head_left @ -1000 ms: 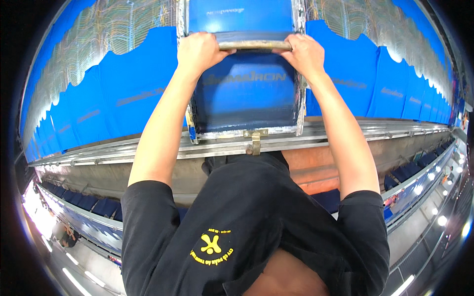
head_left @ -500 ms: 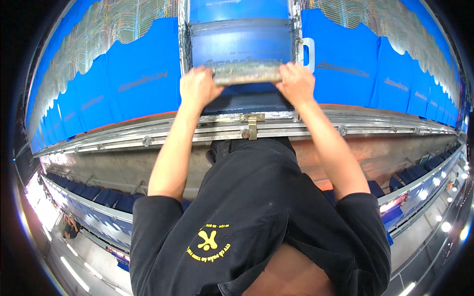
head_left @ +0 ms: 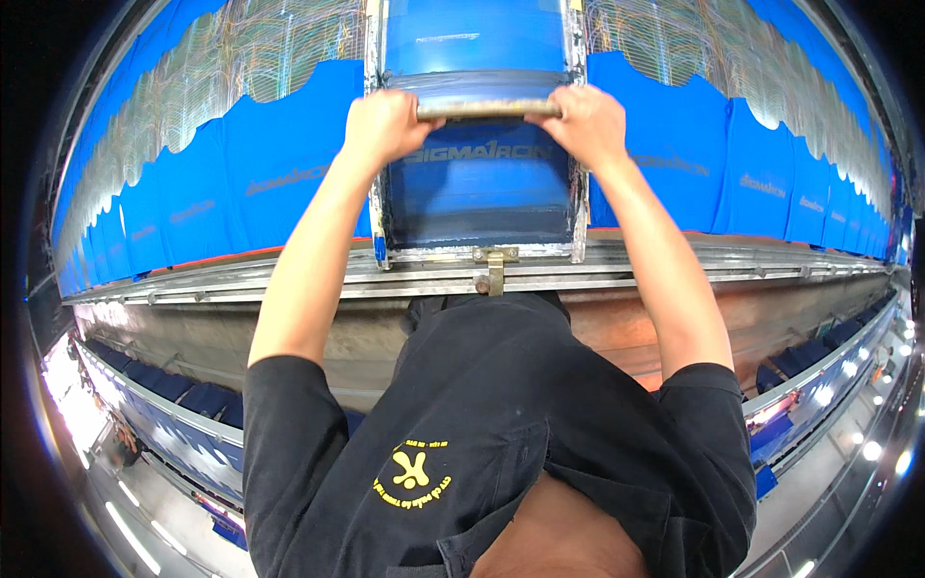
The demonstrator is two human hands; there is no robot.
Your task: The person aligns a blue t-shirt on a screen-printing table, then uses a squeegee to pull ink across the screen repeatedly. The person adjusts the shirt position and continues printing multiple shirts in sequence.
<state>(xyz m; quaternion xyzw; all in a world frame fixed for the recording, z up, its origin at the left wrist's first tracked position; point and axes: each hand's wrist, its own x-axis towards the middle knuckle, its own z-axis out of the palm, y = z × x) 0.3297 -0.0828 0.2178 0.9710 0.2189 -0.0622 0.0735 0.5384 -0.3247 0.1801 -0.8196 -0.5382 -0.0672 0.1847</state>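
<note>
Both arms reach forward over a screen-printing frame (head_left: 377,217), whose bluish mesh (head_left: 482,197) bears lettering and dark ink along its near end. A squeegee (head_left: 487,111) lies crosswise over the mesh. My left hand (head_left: 382,130) is wrapped round its left end and my right hand (head_left: 592,123) round its right end, both closed. The squeegee's lower edge is hard to make out. At the near end of the frame, a brass-coloured bracket (head_left: 495,273) meets the metal rail (head_left: 385,281).
Blue fabric pieces (head_left: 279,144) with dark prints lie in a row on both sides of the frame, over a table surface (head_left: 289,48) streaked with colour. Along my side runs the long rail. Dark blue pieces (head_left: 207,397) line another long table behind me.
Both hands have pushed the squeegee farther from me along the mesh, uncovering the lettering and the dark near part of the screen.
</note>
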